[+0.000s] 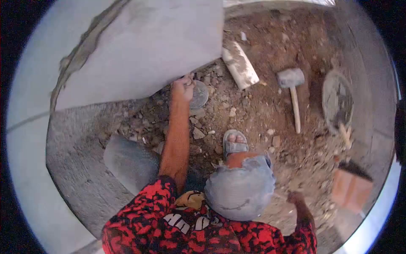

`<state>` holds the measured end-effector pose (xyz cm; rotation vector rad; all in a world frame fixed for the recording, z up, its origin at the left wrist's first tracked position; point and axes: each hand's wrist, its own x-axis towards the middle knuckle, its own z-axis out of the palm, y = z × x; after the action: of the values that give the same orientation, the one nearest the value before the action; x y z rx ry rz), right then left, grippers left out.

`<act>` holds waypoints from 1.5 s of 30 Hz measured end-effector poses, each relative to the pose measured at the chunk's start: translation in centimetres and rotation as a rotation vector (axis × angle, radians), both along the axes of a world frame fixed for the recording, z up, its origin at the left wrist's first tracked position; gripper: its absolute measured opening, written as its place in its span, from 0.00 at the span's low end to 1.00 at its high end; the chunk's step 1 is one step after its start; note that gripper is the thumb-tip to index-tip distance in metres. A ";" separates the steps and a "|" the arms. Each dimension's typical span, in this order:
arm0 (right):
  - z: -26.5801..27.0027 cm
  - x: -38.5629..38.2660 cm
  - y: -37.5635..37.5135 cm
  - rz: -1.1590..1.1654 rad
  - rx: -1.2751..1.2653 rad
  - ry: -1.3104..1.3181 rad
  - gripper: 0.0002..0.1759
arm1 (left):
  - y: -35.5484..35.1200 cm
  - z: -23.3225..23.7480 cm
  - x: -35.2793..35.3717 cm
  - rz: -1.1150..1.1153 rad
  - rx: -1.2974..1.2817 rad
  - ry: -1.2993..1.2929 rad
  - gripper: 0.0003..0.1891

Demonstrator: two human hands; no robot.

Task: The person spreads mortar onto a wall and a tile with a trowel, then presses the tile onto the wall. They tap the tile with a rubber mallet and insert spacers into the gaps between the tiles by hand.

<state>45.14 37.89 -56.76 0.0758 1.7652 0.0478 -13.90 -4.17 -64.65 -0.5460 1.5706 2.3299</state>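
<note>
A large pale tile [144,51] leans over the rubble at the upper left. My left hand [184,87] is at its lower edge, fingers curled and closed on that edge. Right beside this hand, a round grey disc [198,95] lies on the stones. My right hand [296,197] is low at the right, closed in a fist near my bent knee; a thin pale streak runs out from it, and I cannot tell what it holds.
A white, mortar-smeared piece [240,65] lies by the tile's corner. Farther right are a rubber mallet [291,78], a basin of wet mortar [338,101] and an orange block with dark bristles [352,186]. Loose stones [198,133] cover the soil around my sandalled foot [235,142].
</note>
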 end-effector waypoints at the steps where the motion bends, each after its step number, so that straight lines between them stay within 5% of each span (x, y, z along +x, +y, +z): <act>1: 2.5 -0.8 -0.2 -0.138 -0.019 0.025 0.20 | 1.1 1.6 0.4 0.217 0.374 -0.171 0.23; 4: 7.9 -8.2 -2.3 -0.297 0.205 0.082 0.25 | 1.4 -0.6 -0.1 0.180 0.411 -0.081 0.30; 10: 14.4 -31.2 -9.6 -0.060 -0.173 0.850 0.35 | 3.1 0.6 -0.2 0.381 0.374 -0.190 0.23; 12: 14.8 -37.8 -11.9 0.173 -0.206 0.776 0.35 | 3.2 2.0 -0.2 0.385 0.350 -0.245 0.22; 16: 14.7 -47.4 -16.6 0.739 -0.405 1.080 0.35 | 3.1 0.4 -0.1 0.349 0.331 -0.211 0.20; 20: 12.8 -50.7 -20.6 0.801 -0.329 0.790 0.27 | 2.3 -2.4 -0.4 0.156 0.440 -0.021 0.19; 25: 12.4 -53.2 -23.5 0.991 -0.477 0.711 0.10 | 3.0 1.0 -0.7 0.445 0.470 -0.268 0.18; 28: 13.4 -55.3 -24.9 0.951 -0.338 0.676 0.13 | 2.8 -0.2 -0.5 0.314 0.416 -0.222 0.17; 31: 13.8 -56.0 -25.7 0.860 -0.311 0.758 0.12 | 4.1 -9.5 -2.2 0.293 0.498 -0.121 0.15; 35: 14.4 -55.9 -25.9 0.890 -0.367 0.728 0.13 | 2.6 1.5 -0.1 0.257 0.333 -0.216 0.17; 38: 14.4 -56.6 -26.1 0.904 -0.327 0.627 0.07 | 2.5 2.6 0.4 0.207 0.303 -0.130 0.11; 41: 13.6 -57.2 -26.1 0.858 -0.273 0.678 0.08 | 2.3 2.0 -0.2 0.304 0.452 -0.197 0.16; 43: 13.7 -56.6 -25.9 0.902 -0.320 0.737 0.09 | 2.5 0.0 -0.2 0.242 0.373 -0.182 0.27; 45: 13.2 -56.8 -25.9 0.899 -0.342 0.672 0.10 | 3.0 2.6 0.2 0.369 0.430 -0.213 0.29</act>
<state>-11.62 12.00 -43.56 -1.0611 2.3097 0.4054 -13.70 -1.15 -62.03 -0.9968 0.8927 2.6567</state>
